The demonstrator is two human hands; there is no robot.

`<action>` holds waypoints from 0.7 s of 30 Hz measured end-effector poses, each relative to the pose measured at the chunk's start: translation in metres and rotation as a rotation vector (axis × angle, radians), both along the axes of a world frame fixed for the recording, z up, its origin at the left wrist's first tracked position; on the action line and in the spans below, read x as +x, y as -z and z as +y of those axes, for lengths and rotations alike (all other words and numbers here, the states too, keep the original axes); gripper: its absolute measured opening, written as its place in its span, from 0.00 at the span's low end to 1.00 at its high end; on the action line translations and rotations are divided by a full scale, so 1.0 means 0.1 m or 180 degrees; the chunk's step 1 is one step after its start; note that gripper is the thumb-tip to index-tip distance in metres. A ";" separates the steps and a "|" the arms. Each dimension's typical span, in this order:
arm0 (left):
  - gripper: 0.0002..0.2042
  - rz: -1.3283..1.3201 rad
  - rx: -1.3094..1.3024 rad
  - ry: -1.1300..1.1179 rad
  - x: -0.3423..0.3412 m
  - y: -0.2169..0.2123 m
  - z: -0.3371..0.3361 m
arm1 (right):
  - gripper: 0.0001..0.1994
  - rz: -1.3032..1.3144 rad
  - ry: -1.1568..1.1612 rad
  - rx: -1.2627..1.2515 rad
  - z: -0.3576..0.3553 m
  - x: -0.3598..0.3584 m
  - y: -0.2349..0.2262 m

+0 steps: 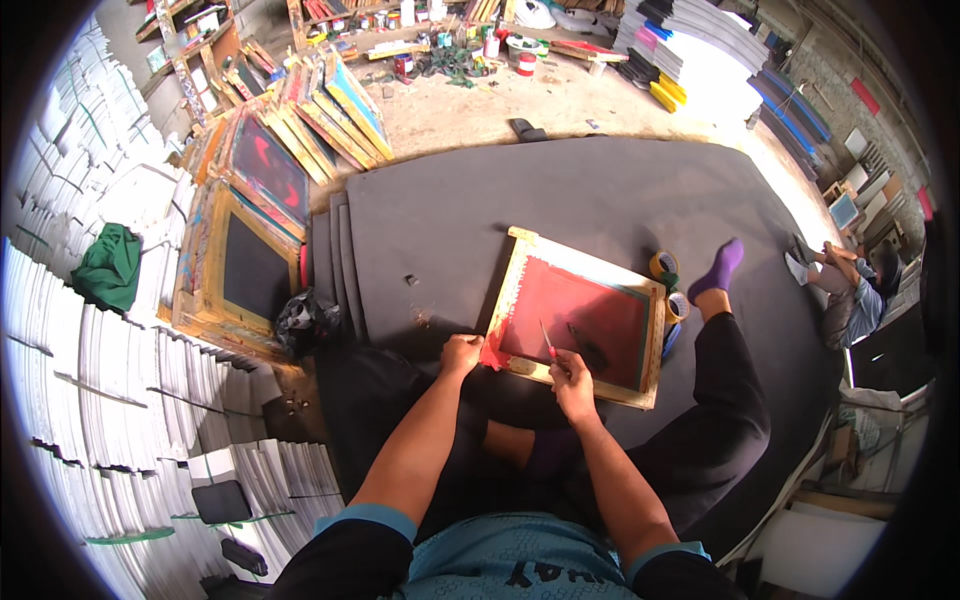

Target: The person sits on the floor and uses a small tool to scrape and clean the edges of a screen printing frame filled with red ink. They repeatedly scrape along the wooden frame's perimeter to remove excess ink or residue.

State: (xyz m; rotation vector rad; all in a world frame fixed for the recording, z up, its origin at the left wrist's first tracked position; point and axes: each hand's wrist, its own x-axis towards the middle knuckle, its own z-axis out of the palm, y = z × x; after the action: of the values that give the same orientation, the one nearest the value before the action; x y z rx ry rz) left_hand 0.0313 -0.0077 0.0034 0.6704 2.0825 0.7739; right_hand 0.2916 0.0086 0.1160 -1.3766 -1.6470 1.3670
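Item: rectangular pale wooden frame stretched with red mesh (655, 345), lying at a slant on a stack of broad dark grey sheets (430, 205), before my crossed legs. A dark patch low on the mesh may be shadow or mark; I cannot tell.

Item: my left hand (462, 354), at the frame's near left corner, fingers curled in narrowly beside a ragged red edge (492, 353). Whether they grip that edge is hidden from me.

Item: my right hand (572, 384), over the frame's near side, fingers closed round a slim pointed tool with red handle (552, 350); its lower end is covered by my grip, its thin tip over the mesh.

Item: two tape rolls (663, 264), just beyond the right edge; a blue object (671, 338) below them, partly concealed, kind unclear.

Item: seated person (856, 298), far right, bent by the lens, details indistinct.
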 end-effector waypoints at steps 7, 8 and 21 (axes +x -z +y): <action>0.22 0.0113 0.0351 0.0554 -0.06 0.17 -0.12 | 0.20 -0.0782 -0.0167 0.0262 -0.27 -0.02 0.11; 0.22 0.0180 0.0272 0.0620 -0.07 0.16 -0.12 | 0.20 -0.0733 -0.0135 0.0225 -0.28 0.00 0.18; 0.25 0.0165 0.0230 0.0792 -0.04 -0.03 -0.29 | 0.19 -0.0980 -0.0801 0.0215 -0.13 -0.12 0.40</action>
State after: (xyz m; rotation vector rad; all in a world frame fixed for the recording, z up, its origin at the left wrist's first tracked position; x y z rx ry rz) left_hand 0.0269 -0.0367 0.0069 0.9774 1.9762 0.6983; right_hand 0.2794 -0.0046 0.0761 -1.4331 -2.1094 1.2664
